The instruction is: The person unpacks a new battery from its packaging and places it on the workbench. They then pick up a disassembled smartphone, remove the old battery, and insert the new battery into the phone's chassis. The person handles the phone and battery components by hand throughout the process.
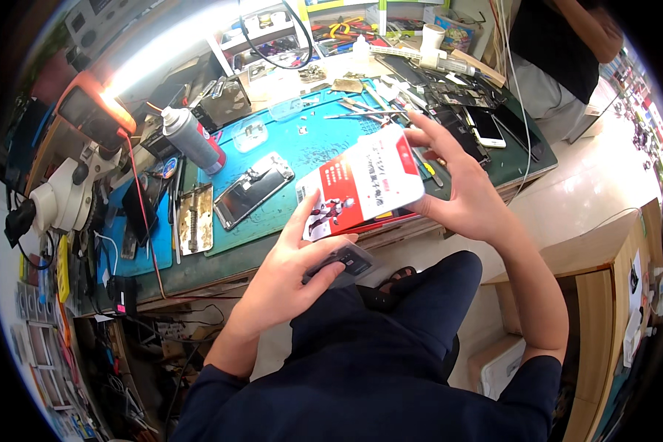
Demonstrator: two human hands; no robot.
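If the left hand (291, 276) loosens its pinch, the flat dark piece in smooth clear plastic (356, 262) could slip past the bench (232, 267) edge. The right hand (464, 188) grips a glossy, round-cornered red-and-white box (368, 177) there; an opened, flat phone (254, 191) lies on the blue mat (302, 144).

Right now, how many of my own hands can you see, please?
2: the left hand at the red-and-white package's left end, also holding a dark flat item; the right hand at its right end. Some fingers are partly hidden.
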